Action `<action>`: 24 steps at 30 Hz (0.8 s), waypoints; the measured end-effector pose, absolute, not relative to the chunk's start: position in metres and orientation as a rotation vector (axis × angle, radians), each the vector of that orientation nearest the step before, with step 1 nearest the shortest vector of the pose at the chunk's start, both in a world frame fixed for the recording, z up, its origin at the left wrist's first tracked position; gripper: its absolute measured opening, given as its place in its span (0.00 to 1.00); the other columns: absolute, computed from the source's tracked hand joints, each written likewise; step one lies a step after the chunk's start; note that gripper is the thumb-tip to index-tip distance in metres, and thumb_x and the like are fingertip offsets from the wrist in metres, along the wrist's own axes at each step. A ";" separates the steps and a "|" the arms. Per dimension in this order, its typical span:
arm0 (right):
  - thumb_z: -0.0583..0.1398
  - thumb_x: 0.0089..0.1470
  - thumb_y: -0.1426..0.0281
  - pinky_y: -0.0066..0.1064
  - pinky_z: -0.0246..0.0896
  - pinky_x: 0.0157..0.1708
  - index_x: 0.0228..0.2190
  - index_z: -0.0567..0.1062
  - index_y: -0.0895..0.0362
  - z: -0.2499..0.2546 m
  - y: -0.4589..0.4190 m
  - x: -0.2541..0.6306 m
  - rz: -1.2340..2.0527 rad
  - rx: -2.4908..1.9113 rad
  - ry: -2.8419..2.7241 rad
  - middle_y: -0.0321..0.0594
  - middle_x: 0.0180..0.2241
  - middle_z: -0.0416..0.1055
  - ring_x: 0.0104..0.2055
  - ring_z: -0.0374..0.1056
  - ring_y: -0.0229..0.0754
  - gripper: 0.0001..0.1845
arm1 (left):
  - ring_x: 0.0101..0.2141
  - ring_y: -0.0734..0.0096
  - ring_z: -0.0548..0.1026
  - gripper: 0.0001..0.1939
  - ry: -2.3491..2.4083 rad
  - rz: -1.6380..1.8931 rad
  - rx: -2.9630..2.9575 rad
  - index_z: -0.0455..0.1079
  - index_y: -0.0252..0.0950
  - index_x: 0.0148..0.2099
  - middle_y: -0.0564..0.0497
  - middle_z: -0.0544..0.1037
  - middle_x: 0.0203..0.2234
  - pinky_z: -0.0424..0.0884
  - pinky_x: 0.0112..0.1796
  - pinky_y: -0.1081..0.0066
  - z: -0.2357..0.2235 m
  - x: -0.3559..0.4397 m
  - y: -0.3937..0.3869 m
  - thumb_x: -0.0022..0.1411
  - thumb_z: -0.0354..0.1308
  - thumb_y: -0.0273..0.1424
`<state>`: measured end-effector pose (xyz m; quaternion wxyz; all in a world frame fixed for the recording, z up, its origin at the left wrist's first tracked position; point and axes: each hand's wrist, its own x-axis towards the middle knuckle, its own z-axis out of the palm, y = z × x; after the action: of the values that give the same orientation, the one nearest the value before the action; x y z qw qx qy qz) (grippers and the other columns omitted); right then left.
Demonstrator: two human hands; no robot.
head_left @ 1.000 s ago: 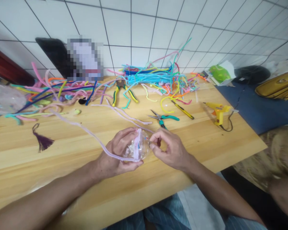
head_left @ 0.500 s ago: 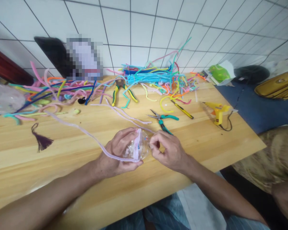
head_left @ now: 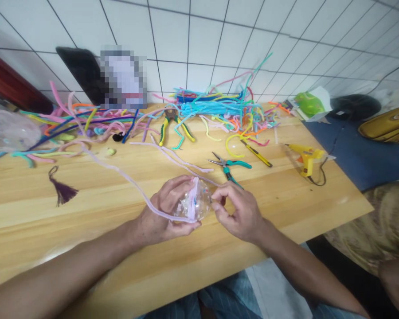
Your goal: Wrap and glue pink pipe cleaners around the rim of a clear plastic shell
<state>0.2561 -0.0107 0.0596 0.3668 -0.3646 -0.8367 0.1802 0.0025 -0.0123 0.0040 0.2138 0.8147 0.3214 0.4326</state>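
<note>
My left hand is wrapped round a clear plastic ball with small coloured bits showing in it. A lilac pipe cleaner circles the ball's middle as a band, and its long tail runs left over my wrist and across the table. At the ball's right end, my right hand is closed in a pinch of thumb and forefinger; what lies between the fingertips is too small to make out. Just beyond that hand lie teal-handled needle-nose pliers. Loose lilac pipe cleaners rest behind the ball.
Yellow-green pliers, a yellow craft knife and a yellow glue gun lie on the wooden table. A dark purple tassel sits at left. Heaped coloured pipe cleaners line the tiled wall.
The view has shifted a little, so the scene sits further right. Both hands keep nearly the same hold at the ball, with the right fingers slightly moved at its end.
</note>
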 end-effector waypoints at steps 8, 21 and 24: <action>0.60 0.60 0.79 0.34 0.70 0.34 0.40 0.69 0.49 0.056 -0.011 0.250 0.243 -0.894 -2.170 0.38 0.34 0.76 0.33 0.74 0.43 0.12 | 0.65 0.45 0.75 0.46 0.889 1.215 2.272 0.56 0.46 0.77 0.35 0.71 0.66 0.82 0.57 0.49 0.002 0.003 -0.012 0.64 0.72 0.47; 0.57 0.60 0.78 0.30 0.67 0.31 0.36 0.68 0.50 0.057 -0.009 0.256 0.356 -1.001 -2.098 0.31 0.28 0.70 0.28 0.71 0.38 0.09 | 0.64 0.42 0.76 0.50 0.898 1.227 2.256 0.57 0.47 0.77 0.35 0.72 0.66 0.82 0.57 0.46 0.001 0.003 -0.013 0.59 0.76 0.44; 0.59 0.59 0.76 0.32 0.67 0.32 0.39 0.69 0.50 0.058 -0.010 0.255 0.311 -0.969 -2.135 0.33 0.30 0.72 0.29 0.71 0.40 0.09 | 0.64 0.42 0.76 0.51 0.895 1.227 2.246 0.57 0.47 0.77 0.35 0.72 0.66 0.82 0.57 0.46 0.001 0.003 -0.013 0.58 0.77 0.43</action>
<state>0.2551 -0.0102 0.0578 0.3787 -0.3791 -0.8355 0.1217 0.0032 -0.0129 0.0008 0.2136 0.8093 0.3224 0.4422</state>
